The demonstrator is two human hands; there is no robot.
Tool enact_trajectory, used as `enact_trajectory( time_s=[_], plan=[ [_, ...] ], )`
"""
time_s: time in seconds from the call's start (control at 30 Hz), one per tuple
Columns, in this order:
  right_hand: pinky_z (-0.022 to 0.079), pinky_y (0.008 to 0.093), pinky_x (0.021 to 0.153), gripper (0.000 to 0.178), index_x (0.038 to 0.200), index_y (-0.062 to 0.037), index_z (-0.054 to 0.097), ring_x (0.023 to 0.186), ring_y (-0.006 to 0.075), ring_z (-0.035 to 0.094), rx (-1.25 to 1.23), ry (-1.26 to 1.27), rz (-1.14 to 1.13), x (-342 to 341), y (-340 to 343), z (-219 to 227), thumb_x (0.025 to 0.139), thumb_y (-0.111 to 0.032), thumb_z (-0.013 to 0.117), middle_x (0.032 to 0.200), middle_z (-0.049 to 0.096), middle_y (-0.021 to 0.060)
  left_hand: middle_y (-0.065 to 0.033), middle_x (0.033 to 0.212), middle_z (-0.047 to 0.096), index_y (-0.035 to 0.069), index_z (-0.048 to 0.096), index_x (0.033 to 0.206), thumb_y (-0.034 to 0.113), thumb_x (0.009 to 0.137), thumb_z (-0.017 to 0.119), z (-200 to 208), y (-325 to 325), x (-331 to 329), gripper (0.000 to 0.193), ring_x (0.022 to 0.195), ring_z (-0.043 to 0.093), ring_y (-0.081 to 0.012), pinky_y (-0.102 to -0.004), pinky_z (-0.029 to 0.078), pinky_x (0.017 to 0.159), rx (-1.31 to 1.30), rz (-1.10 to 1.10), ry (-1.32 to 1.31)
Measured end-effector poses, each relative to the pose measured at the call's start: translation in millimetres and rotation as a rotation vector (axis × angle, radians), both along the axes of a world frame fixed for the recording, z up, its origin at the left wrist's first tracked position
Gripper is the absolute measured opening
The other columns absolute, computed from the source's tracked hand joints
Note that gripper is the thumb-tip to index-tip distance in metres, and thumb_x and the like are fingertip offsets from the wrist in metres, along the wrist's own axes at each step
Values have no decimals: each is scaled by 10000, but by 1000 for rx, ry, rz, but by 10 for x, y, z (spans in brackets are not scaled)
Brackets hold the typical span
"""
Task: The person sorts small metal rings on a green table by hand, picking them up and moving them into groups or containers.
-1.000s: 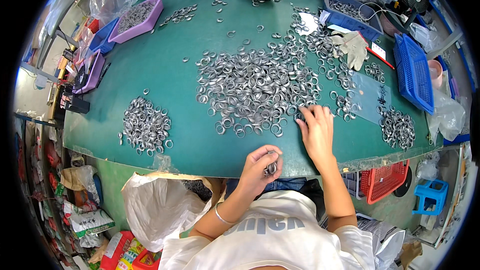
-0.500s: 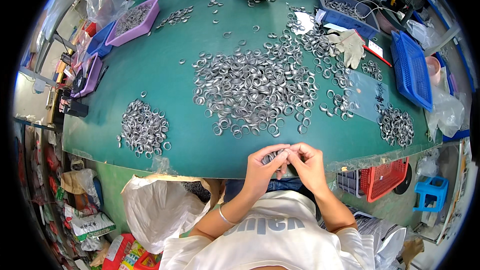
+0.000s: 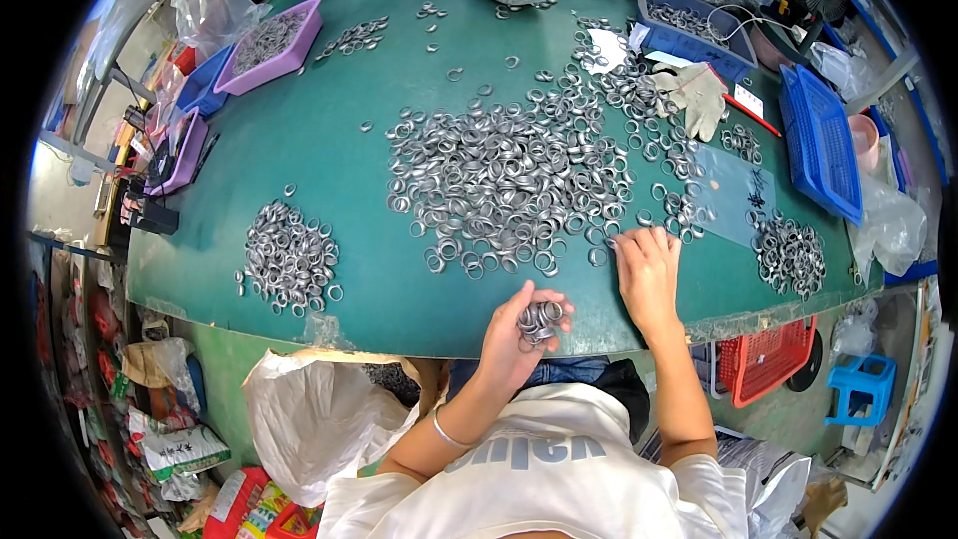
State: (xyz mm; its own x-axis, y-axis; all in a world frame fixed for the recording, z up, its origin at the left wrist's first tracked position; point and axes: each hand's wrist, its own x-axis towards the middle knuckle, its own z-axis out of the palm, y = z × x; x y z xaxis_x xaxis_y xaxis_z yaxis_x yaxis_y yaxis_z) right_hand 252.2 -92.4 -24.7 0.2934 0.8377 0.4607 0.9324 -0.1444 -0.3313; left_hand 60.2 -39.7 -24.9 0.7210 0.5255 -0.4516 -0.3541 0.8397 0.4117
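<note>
My left hand (image 3: 515,339) is cupped palm up at the table's near edge, its fingers curled round several grey metal rings (image 3: 540,323). My right hand (image 3: 649,274) reaches forward over the table with its fingers bent down and together. Its fingertips are beside a ring at the right edge of the large heap of metal rings (image 3: 504,175); what they pinch, if anything, is hidden. Smaller piles of rings lie to the left (image 3: 289,258) and at the right (image 3: 788,255).
A clear plastic sheet (image 3: 733,202), a work glove (image 3: 696,98) and a red pen (image 3: 753,114) lie at the right. Blue baskets (image 3: 820,145) stand at the right edge. A pink tray of rings (image 3: 309,30) stands far left on the green table (image 3: 200,260).
My hands have come apart. The right has moved forward and right to the heap's edge; the left has dropped slightly and turned up, showing the rings in it.
</note>
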Motion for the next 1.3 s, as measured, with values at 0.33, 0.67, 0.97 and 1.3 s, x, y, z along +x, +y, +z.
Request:
enact_trajectory(
  time_s=[0.33,0.67,0.97,1.3],
  plan=[
    [433,225,754,171,947,36,634,785,105,565,72,2059,260,-202,-220,46,894,-90,533,831,641,67,-69,870,567,2,543,1147,192,910,531,9,-61,94,304,738,540,-135,-216,420,515,103,-34,62],
    [413,316,721,122,862,-10,666,776,224,549,65,824,301,-391,-238,364,748,10,627,845,629,88,-93,886,622,9,583,1039,158,892,559,-67,1,72,211,664,595,-139,-231,481,540,72,-65,15],
    [372,339,707,136,840,-27,610,786,244,501,39,293,-7,-182,-38,-59,731,-77,674,821,565,63,-108,906,624,22,581,1001,153,891,556,1,-11,59,173,691,609,-165,-233,494,542,30,-40,10],
    [395,261,569,147,870,-16,603,589,104,479,-83,1567,219,-434,-254,79,887,-155,561,751,589,16,-79,677,551,-28,590,954,81,846,586,74,-10,133,154,507,496,-127,-201,334,394,616,-148,252]
  ],
)
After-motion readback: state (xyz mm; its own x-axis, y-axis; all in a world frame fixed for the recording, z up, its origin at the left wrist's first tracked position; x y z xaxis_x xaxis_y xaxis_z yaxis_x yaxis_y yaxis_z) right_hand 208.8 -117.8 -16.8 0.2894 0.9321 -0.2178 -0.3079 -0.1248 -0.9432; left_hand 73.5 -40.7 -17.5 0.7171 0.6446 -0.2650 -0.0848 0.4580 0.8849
